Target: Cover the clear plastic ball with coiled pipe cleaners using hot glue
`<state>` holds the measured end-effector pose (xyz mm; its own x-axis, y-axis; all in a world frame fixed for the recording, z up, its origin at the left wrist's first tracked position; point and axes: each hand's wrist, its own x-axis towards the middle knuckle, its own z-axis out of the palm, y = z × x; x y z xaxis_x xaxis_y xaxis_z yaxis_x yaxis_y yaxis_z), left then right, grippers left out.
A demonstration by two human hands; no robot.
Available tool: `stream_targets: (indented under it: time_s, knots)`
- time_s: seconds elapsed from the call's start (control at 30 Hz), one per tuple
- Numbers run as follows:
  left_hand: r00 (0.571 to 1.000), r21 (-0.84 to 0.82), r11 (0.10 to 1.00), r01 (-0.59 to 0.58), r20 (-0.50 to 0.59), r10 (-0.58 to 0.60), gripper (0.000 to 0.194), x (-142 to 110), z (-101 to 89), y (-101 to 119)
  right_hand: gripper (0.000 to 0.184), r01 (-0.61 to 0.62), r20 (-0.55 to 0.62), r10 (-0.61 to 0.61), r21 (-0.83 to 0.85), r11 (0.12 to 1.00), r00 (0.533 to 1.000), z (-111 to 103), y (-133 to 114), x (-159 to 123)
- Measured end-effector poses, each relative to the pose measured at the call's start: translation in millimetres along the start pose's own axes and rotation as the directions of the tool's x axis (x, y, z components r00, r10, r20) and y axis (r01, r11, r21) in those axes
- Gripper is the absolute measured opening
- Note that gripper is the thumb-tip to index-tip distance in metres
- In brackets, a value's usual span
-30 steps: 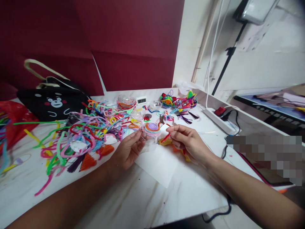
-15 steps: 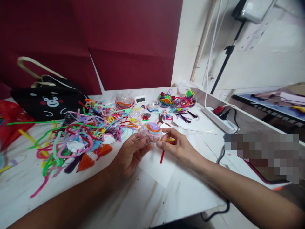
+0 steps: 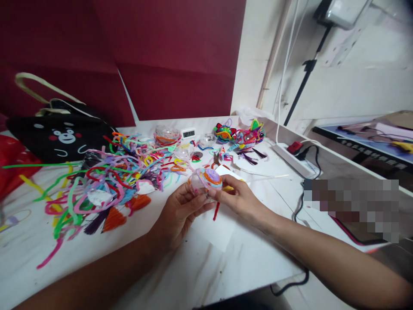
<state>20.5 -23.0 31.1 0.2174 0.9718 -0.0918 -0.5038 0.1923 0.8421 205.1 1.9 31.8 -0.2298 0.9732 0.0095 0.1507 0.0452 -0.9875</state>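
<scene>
A clear plastic ball (image 3: 201,184) is held up between both hands above the table. Coiled pipe cleaners in purple, orange and blue form a spiral (image 3: 212,175) on its upper right side. My left hand (image 3: 182,209) is closed round the ball's lower left, thumb in front. My right hand (image 3: 237,196) pinches at its right side, with the thumb against the ball. Something yellow (image 3: 228,188) shows by the right fingers; its kind is partly hidden. Below the ball a short red pipe cleaner (image 3: 216,211) hangs over a white sheet of paper (image 3: 222,237).
A tangled heap of pipe cleaners (image 3: 112,181) spreads across the left. Behind the hands are a small digital clock (image 3: 188,134), clear plastic pieces (image 3: 207,140) and finished colourful ornaments (image 3: 225,133). A black bag (image 3: 61,135) stands back left; a power strip (image 3: 295,159) lies right.
The ball has turned a little in my hands, its spiral facing me more. My right thumb has moved onto the ball's front, and my left fingers have shifted their hold.
</scene>
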Motion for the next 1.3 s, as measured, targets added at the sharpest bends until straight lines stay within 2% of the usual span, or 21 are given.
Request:
stream_targets:
  time_s: [0.17, 0.3, 0.4, 0.57, 0.8, 0.97, 1.1, 1.2, 1.3]
  knots:
    - [1.0, 0.01, 1.0, 0.003, -0.008, -0.003, 0.042, -0.8, 0.7, 0.0, 0.05, 0.019, -0.006, -0.019, -0.029, 0.999, 1.0, -1.1, 0.7, 0.0]
    - [0.999, 0.056, 0.998, -0.015, -0.034, 0.017, 0.042, -1.8, 0.7, -0.3, 0.048, 0.037, 0.02, -0.037, 0.014, 0.999, 0.999, -1.5, 0.2, -0.8]
    - [0.996, 0.147, 0.986, -0.079, -0.038, 0.086, 0.038, -2.0, -3.5, -3.0, 0.055, 0.026, 0.041, -0.028, 0.04, 0.999, 0.999, -1.0, -1.2, -2.0]
    - [0.973, 0.289, 0.931, -0.224, 0.01, 0.231, 0.024, 1.1, -15.1, -13.3, 0.053, 0.038, 0.075, -0.042, 0.062, 0.997, 0.996, -0.7, -3.3, -4.8]
    - [0.957, 0.345, 0.893, -0.289, 0.081, 0.278, 0.017, 7.2, -25.8, -21.1, 0.059, 0.051, 0.112, -0.059, 0.077, 0.996, 0.992, -1.8, -5.6, -7.7]
    - [0.935, 0.569, 0.758, -0.319, 0.057, 0.351, 0.021, 3.7, -27.3, -16.5, 0.059, 0.027, 0.092, -0.031, 0.043, 0.999, 0.995, 0.0, -3.3, -10.5]
    - [0.923, 0.646, 0.677, -0.352, 0.12, 0.365, 0.024, 3.4, -28.5, -14.1, 0.059, 0.029, 0.068, -0.031, 0.021, 0.999, 0.997, 0.9, -3.5, -13.3]
    - [0.914, 0.588, 0.705, -0.396, 0.179, 0.364, 0.026, 3.5, -31.5, -15.7, 0.057, 0.076, 0.068, -0.079, 0.039, 0.996, 0.995, 0.5, -5.4, -15.3]
    - [0.934, 0.465, 0.81, -0.357, 0.18, 0.308, 0.031, 1.0, -31.8, -15.8, 0.066, 0.124, 0.021, -0.124, 0.008, 0.992, 0.992, -0.4, -4.8, -16.2]
